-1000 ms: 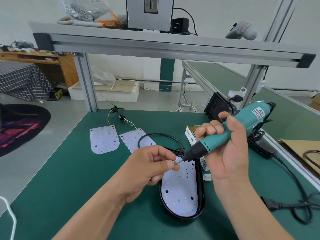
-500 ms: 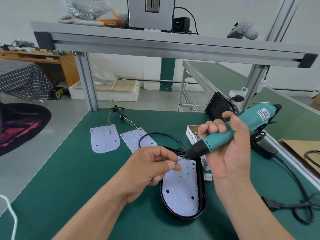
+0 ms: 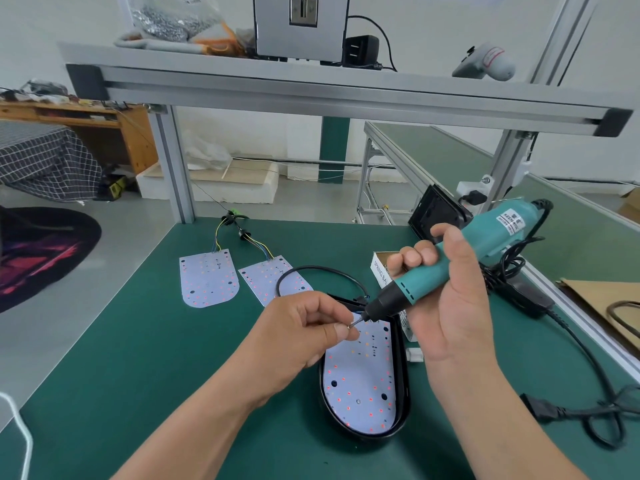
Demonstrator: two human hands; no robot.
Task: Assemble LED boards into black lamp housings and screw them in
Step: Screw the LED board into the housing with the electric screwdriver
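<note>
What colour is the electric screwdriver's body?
The screwdriver is teal with a black nose; head view.

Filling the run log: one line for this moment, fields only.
right hand grips electric screwdriver | left hand pinches screw at its tip | LED board lies in black housing

A small electronics assembly workshop, as I watch it from my remote station: a green-matted surface [image 3: 138, 358] framed in aluminium profile, its overhead shelf [image 3: 311, 95] carrying a bag of small metal parts [image 3: 166, 19] and a grey power unit [image 3: 301, 26]. Wired LED boards [image 3: 207, 278] lie on the mat, a corded electric screwdriver [image 3: 433, 275] is in use, and a second green-topped line [image 3: 467, 161] runs alongside.
</note>
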